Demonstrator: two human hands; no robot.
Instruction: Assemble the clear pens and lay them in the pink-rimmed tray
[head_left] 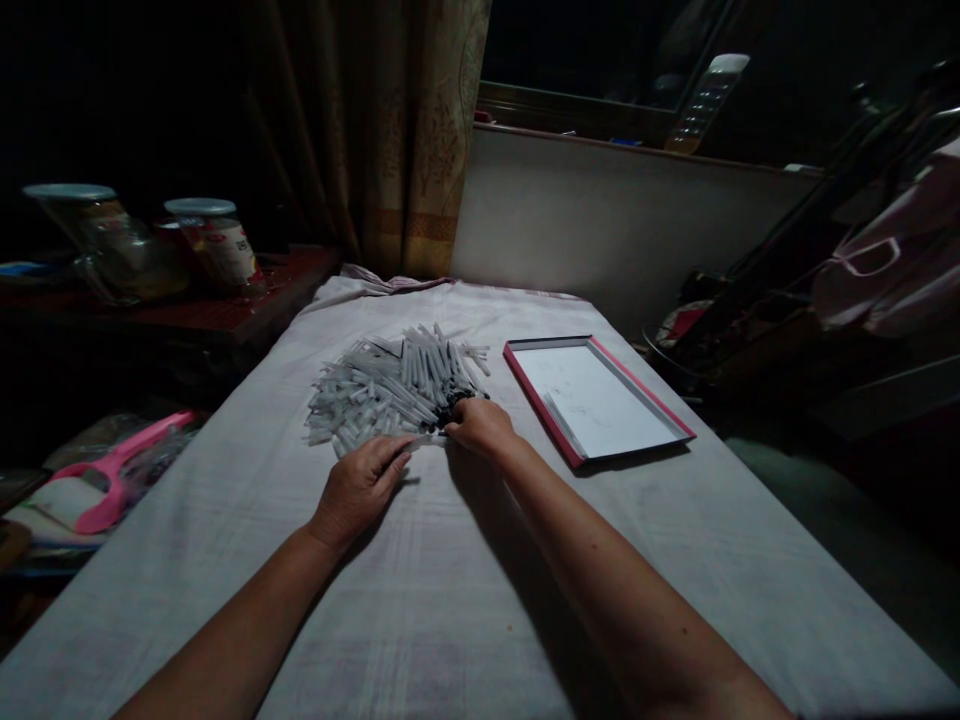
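A heap of translucent white pens [375,385], which look like pen barrels, lies on the cloth in front of me. At its right front is a cluster of small black pieces [454,395] that look like pen caps. My left hand [360,488] is closed, thumb against fingers, on one end of a pale pen [426,441] held level at the near edge of the heap. My right hand [480,425] is closed at the pen's other end, beside the black pieces. A dark bit shows at its fingertips, which are partly hidden.
Right of the heap lies a shallow box lid [615,400] with red sides and a few thin pale sticks inside its left edge. A dark wooden table [277,290] with jars [217,245] stands at left. Pink scissors-like handles [112,480] lie below it.
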